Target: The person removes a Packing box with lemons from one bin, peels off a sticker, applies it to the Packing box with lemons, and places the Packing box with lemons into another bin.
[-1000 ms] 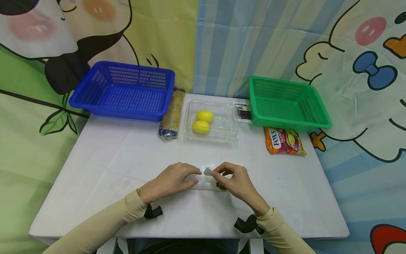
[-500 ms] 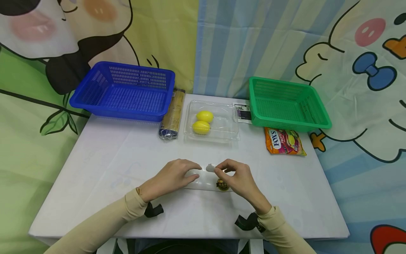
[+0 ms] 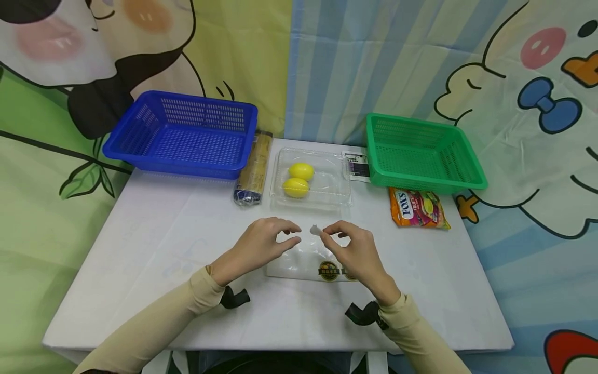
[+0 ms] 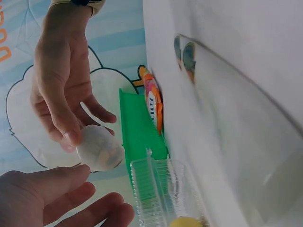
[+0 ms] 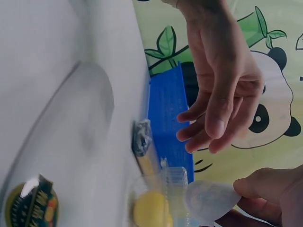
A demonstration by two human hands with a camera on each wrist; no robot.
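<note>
Between thumb and forefinger, my right hand [image 3: 357, 254] pinches a small, round, whitish translucent piece [image 3: 315, 229] that looks like thin film or a peeled sticker. My left hand [image 3: 263, 239] faces it with fingers parted and nothing between them; in the left wrist view its thumb [image 4: 66, 177] is right at the edge of the piece. Below both hands, a clear flat sheet or bag [image 3: 289, 262] lies on the table, with round black-and-gold labels [image 3: 329, 271] at its right. One label [image 5: 35, 203] appears enlarged in the right wrist view.
A clear plastic box [image 3: 329, 179] with two yellow lemons [image 3: 299, 179] stands beyond the hands. A blue basket [image 3: 196, 166] and a wrapped roll [image 3: 254, 171] are left of it. Right are a green basket [image 3: 430, 182], dark-and-white packet [image 3: 358, 167] and orange candy bag [image 3: 418, 208].
Both hands have moved away from the body and up, carrying the whitish piece off the clear sheet. More of the sheet and its labels shows.
</note>
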